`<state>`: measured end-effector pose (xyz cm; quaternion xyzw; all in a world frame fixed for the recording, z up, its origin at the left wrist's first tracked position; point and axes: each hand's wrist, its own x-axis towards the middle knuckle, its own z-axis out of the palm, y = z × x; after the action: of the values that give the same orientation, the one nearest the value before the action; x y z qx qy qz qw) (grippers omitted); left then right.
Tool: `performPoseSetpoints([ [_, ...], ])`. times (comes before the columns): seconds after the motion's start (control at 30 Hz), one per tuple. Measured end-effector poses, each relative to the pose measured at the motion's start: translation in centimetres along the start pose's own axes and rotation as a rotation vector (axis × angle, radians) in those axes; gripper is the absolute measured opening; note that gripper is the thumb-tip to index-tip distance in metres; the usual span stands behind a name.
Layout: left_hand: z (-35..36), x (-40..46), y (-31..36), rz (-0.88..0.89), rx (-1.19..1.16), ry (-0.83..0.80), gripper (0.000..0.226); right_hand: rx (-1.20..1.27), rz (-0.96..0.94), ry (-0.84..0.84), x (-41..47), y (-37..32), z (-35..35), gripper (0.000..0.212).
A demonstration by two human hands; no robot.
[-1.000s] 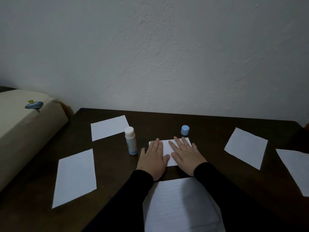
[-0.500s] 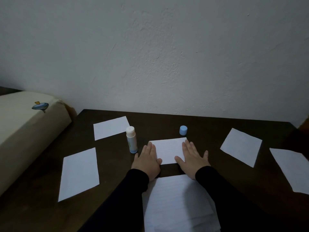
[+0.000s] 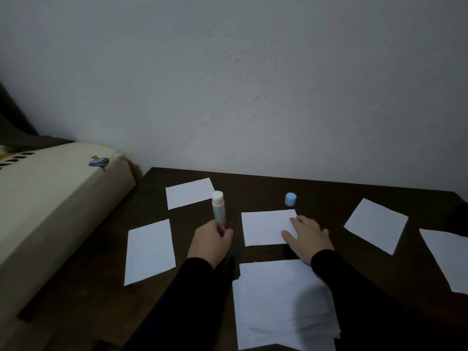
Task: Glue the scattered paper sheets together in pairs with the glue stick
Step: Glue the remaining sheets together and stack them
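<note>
Glue stick (image 3: 218, 209): upright on the dark table (image 3: 329, 198), uncapped, its blue cap (image 3: 290, 199) standing apart behind the centre sheet (image 3: 266, 226). I judge it light, rigid, smooth plastic, easy to topple; I would take it round the lower barrel, clear of the exposed tip. My left hand (image 3: 211, 243) is at its base, fingers curled; whether they have closed on the barrel I cannot tell, as the hand hides the contact. Centre sheet: flat, between my hands. My right hand (image 3: 307, 235) lies open and flat on its right edge, pinning it, gripping nothing. Loose sheets: one behind the stick at far left (image 3: 190, 193), one near left (image 3: 149, 250), one right (image 3: 376, 225), one at the right edge (image 3: 448, 257), all well apart. I judge them thin, limp, prone to slide or crease on the smooth top; best held down by a flat palm and lifted at a corner. Lined stack (image 3: 281, 300): near edge, between my sleeves.
</note>
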<state>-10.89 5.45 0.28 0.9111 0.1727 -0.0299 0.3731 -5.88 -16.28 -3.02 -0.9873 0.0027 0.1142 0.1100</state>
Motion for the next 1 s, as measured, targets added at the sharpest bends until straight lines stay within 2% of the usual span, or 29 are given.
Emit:
performPoseSetpoints([
  [0.13, -0.1, 0.8, -0.2, -0.115, -0.123, 0.090, 0.035, -0.006, -0.026, 0.046, 1.1, -0.4, -0.9, 0.059],
  [0.23, 0.1, 1.4, -0.3, -0.102, -0.203, 0.149, 0.057, 0.002, -0.032, 0.030, 2.0, -0.6, -1.4, 0.062],
  [0.33, 0.2, 2.2, -0.3, -0.053, -0.272, 0.156, 0.065, -0.001, -0.018, -0.011, 2.9, -0.6, -1.5, 0.073],
  [0.47, 0.5, 3.0, -0.3, 0.005, -0.314, 0.107, 0.066, -0.014, -0.003, -0.027, 3.2, -0.5, -1.4, 0.081],
  [0.63, 0.6, 3.5, -0.5, 0.013, -0.360, 0.076, 0.050, -0.029, -0.037, 0.024, 2.4, -0.6, -0.8, 0.075],
  [0.77, 0.3, 3.2, -0.4, 0.003, -0.400, 0.080, 0.047, -0.008, -0.038, 0.082, 1.8, -0.8, -0.9, 0.070],
  [1.0, -1.3, 1.7, 0.3, 0.017, -0.562, 0.080, 0.052, 0.460, -0.032, 0.134, 0.4, -1.6, -1.9, 0.052],
])
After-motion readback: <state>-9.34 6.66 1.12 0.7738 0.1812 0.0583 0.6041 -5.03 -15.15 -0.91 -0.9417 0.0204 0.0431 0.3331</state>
